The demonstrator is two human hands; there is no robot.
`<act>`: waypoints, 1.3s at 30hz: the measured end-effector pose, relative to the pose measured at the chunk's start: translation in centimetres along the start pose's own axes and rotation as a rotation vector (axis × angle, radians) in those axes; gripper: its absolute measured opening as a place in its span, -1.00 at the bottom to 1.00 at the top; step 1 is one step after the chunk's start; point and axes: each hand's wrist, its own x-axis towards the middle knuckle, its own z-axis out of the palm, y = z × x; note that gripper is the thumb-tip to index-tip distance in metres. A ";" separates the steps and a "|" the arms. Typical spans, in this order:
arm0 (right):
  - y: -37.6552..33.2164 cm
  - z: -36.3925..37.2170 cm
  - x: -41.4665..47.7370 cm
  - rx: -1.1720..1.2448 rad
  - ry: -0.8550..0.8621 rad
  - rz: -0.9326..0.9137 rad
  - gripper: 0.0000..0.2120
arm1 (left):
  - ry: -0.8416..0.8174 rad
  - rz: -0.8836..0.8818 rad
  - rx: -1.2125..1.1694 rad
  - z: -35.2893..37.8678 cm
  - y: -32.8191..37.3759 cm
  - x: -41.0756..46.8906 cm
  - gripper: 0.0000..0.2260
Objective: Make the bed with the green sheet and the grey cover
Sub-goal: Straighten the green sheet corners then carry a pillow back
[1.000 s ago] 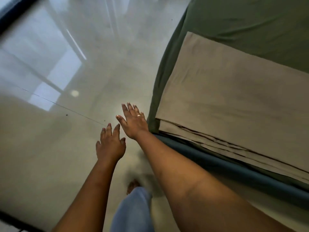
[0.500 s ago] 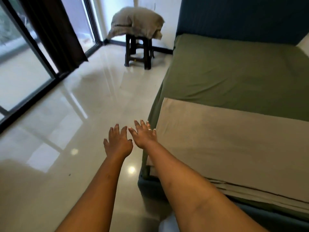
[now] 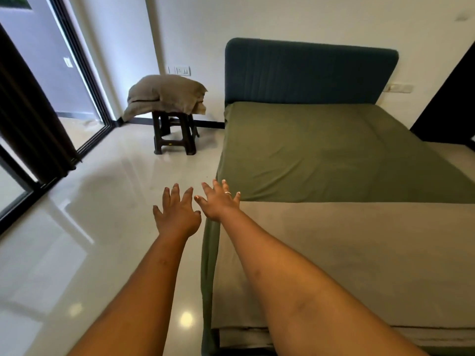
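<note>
While both hands reach forward, neither holds anything: left hand (image 3: 177, 217) over floor (image 3: 102, 201) beside bed, fingers spread, empty; right hand (image 3: 219, 202) likewise spread and empty at left corner of grey cover (image 3: 359, 253); contact with cloth not confirmable from this angle. Green sheet (image 3: 321, 150) spread flat up to headboard (image 3: 308, 73); grey cover folded in layers across foot end. Judged step: unfolding cover. Recommend pinching top layer only, hands well apart, drawing evenly toward headboard; avoid dragging sheet beneath.
</note>
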 end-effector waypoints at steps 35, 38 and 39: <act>-13.4 3.0 33.6 0.083 -0.005 0.375 -0.47 | -0.258 0.332 0.067 -1.3 -13.3 35.7 -0.45; -9.2 2.3 38.4 0.117 -0.007 0.453 -0.47 | -0.324 0.373 0.076 1.3 -9.8 41.2 -0.46; -7.7 2.0 39.9 0.130 -0.017 0.480 -0.46 | -0.352 0.384 0.076 2.1 -8.4 43.0 -0.45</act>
